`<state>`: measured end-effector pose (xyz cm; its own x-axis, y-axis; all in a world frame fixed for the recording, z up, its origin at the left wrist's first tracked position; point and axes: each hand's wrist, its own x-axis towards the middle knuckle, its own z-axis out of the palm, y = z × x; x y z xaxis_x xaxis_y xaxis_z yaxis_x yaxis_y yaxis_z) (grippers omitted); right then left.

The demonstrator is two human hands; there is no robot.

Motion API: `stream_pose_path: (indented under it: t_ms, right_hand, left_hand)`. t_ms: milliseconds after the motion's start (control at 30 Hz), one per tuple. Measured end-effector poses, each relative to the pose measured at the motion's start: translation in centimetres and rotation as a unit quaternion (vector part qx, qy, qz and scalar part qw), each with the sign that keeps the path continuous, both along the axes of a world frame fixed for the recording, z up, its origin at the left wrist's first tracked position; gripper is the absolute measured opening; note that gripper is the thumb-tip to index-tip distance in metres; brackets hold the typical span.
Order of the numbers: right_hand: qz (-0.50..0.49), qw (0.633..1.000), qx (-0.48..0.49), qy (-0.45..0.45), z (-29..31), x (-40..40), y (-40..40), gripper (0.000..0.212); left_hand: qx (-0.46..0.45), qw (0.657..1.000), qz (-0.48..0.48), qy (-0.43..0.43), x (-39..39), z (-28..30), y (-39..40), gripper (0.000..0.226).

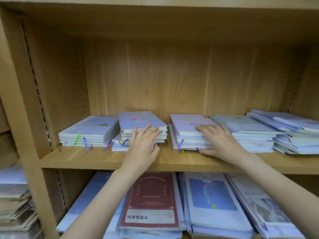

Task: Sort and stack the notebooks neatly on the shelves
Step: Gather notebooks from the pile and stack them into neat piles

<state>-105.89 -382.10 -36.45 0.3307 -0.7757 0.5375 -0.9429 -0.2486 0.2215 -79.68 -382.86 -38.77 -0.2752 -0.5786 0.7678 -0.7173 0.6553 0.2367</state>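
Five notebook stacks sit on the upper shelf point(103, 161). We note our left hand point(141, 145) clasping the front edge of the pink-tabbed stack point(141, 125), just left of the green-tabbed stack point(188, 131), which our right hand point(219, 140) grips, fingers above and thumb below.

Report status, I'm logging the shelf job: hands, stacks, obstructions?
Left hand gripping pink-tab stack, right hand gripping green-tab stack. Both stacks on upper shelf. Nothing blocking.
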Motion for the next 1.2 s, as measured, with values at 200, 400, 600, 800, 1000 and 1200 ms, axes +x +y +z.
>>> stream_pose_path:
  t_ms: [200, 400, 600, 800, 1000, 1200]
  right_hand:
    - [0.08, 0.991, -0.107, -0.01, -2.1, -0.3, -0.7, 0.071]
    - [0.104, 0.977, -0.166, -0.087, 1.2, 0.8, -1.9, 0.047]
    - [0.1, 0.976, -0.129, -0.144, 2.3, 1.2, -1.7, 0.046]
    - [0.114, 0.984, -0.076, -0.115, -2.9, -0.8, -0.7, 0.061]
    - [-0.001, 0.975, -0.131, -0.179, -2.4, -7.9, 1.4, 0.064]
    - [-0.103, 0.98, -0.032, -0.168, -1.8, -12.9, 2.0, 0.08]
  left_hand:
    - [0.008, 0.999, 0.036, -0.018, 0.0, -0.4, -0.1, 0.046]
    - [0.005, 0.998, 0.06, 0.013, -0.7, 0.0, -0.6, 0.044]
    - [-0.031, 0.998, 0.051, -0.006, -0.3, -0.6, -1.1, 0.042]
    - [-0.051, 0.996, 0.071, 0.009, -1.6, -0.9, -0.9, 0.039]
    - [-0.059, 0.998, -0.003, 0.027, -6.5, -1.3, -0.5, 0.047]
    - [-0.063, 0.998, -0.027, 0.004, -10.9, -2.1, -0.4, 0.045]
